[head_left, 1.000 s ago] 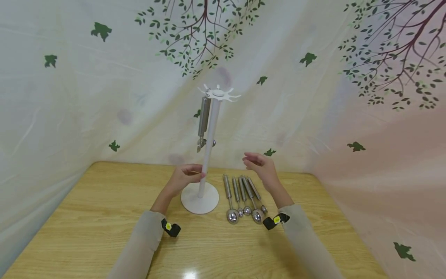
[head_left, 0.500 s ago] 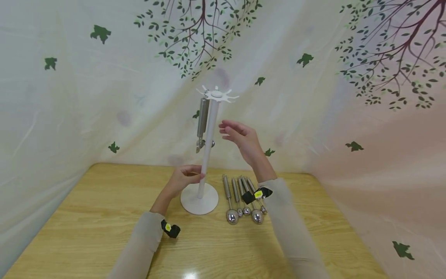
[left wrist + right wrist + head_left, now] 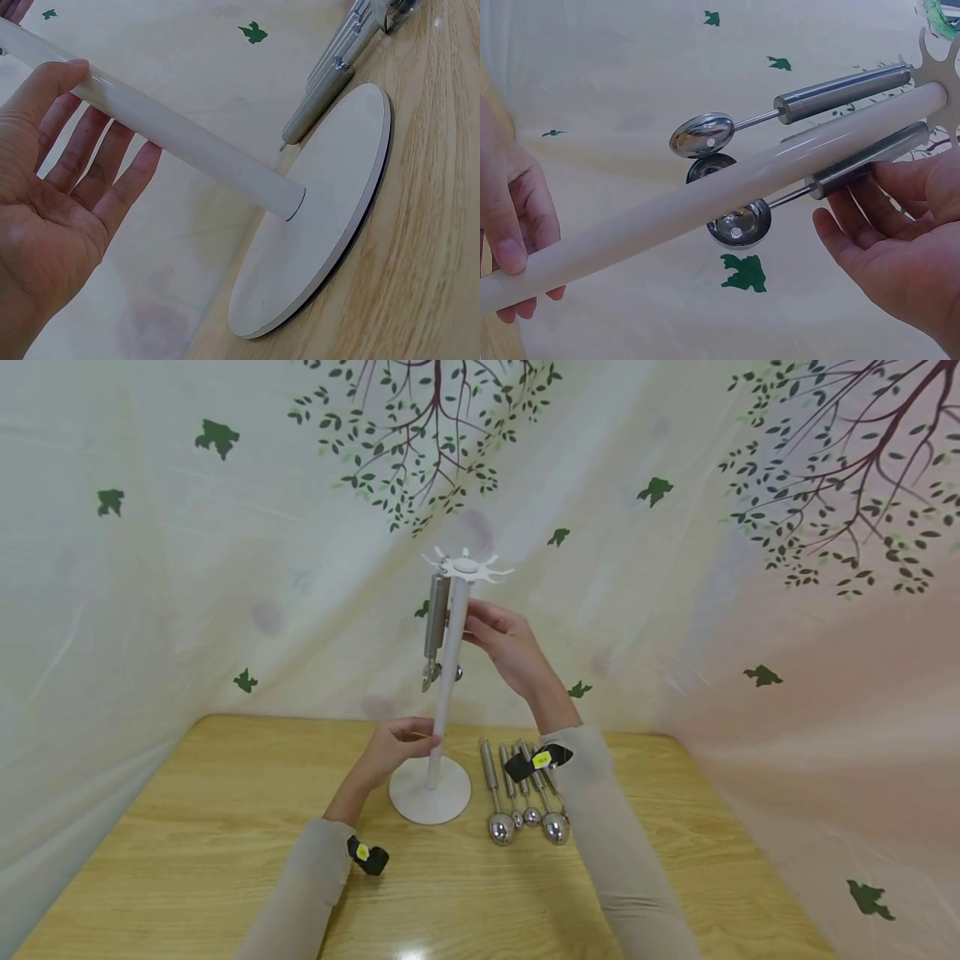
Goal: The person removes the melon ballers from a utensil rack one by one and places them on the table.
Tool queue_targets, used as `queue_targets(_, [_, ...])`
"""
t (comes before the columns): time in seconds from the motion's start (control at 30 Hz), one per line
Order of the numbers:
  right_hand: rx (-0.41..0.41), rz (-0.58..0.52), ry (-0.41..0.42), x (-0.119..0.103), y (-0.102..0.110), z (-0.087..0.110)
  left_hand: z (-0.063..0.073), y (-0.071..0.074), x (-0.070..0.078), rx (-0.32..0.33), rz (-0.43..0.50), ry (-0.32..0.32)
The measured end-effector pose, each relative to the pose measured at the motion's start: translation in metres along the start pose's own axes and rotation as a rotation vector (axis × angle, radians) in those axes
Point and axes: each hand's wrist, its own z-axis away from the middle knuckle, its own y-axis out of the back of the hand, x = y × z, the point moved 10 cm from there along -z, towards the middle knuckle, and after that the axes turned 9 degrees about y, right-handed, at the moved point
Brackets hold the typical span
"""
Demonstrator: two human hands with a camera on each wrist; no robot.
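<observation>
My left hand (image 3: 393,747) pinches the lower part of a white pole (image 3: 172,142), thumb on one side and fingers behind. The pole rises from a round white base (image 3: 330,202) to a white hook ring (image 3: 467,565). Steel melon ballers hang from the ring; the right wrist view shows three bowls, one an oval bowl (image 3: 701,135). High beside the pole, my right hand (image 3: 506,643) has its thumb and fingers at the handle of a melon baller (image 3: 862,161), seemingly pinching it. In the head view the pole partly hides those fingertips.
Several more melon ballers (image 3: 501,828) lie side by side on the wooden table (image 3: 225,810), right of the base and partly under my right forearm. A pale cloth (image 3: 300,568) printed with leaves and branches hangs behind the table.
My right hand has risen from above the lying melon ballers and moved left to a hanging one's handle. My left hand stays on the pole.
</observation>
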Motion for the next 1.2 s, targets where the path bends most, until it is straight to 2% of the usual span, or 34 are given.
queue_targets(0.23, [0.039, 0.040, -0.007, -0.003, 0.007, 0.001, -0.001, 0.000, -0.002, -0.002, 0.004, 0.005])
queue_targets(0.53, [0.041, 0.064, 0.011, -0.007, 0.008, 0.003, 0.001, 0.000, 0.000, -0.005, -0.018, -0.005])
queue_targets(0.87, [0.137, 0.082, 0.011, -0.008, 0.015, 0.004, 0.000, 0.000, 0.000, -0.009, -0.013, -0.010])
queue_targets(1.2, [0.248, 0.017, -0.014, -0.003, 0.015, -0.001, 0.000, 0.001, 0.000, -0.005, 0.000, -0.002])
